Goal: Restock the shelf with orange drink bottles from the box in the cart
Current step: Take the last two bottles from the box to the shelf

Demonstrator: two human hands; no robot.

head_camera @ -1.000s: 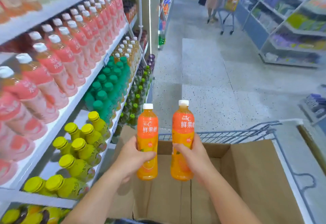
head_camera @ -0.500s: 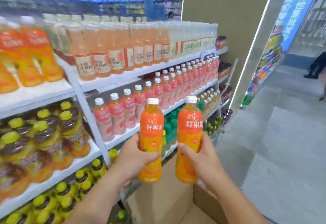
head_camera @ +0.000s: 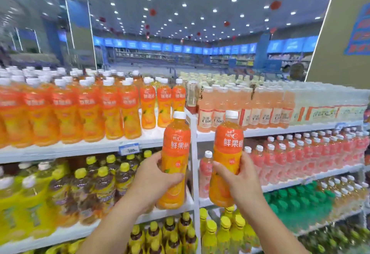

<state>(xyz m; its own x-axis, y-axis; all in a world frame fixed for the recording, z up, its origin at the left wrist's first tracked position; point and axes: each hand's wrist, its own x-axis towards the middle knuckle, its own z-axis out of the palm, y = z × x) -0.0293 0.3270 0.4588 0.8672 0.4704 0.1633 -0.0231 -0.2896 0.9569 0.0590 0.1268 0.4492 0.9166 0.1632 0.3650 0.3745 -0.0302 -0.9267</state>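
My left hand (head_camera: 155,175) grips an orange drink bottle (head_camera: 175,147) with a white cap, held upright in front of the white shelf upright (head_camera: 193,153). My right hand (head_camera: 238,183) grips a second orange drink bottle (head_camera: 227,147), also upright, a little further right. Rows of the same orange bottles (head_camera: 88,109) stand on the top shelf (head_camera: 80,148) at the left, just above and left of the held bottles. The box and the cart are out of view.
Pale peach bottles (head_camera: 250,109) fill the top shelf to the right. Below sit yellow-capped bottles (head_camera: 90,185) on the left and pink bottles (head_camera: 300,157) on the right; green-capped bottles (head_camera: 300,201) are lower still. A blue price tag (head_camera: 129,148) hangs on the shelf edge.
The view has swung up and left from the cart box to face the shelves. Both hands have carried their bottles up to the level of the top shelf edge.
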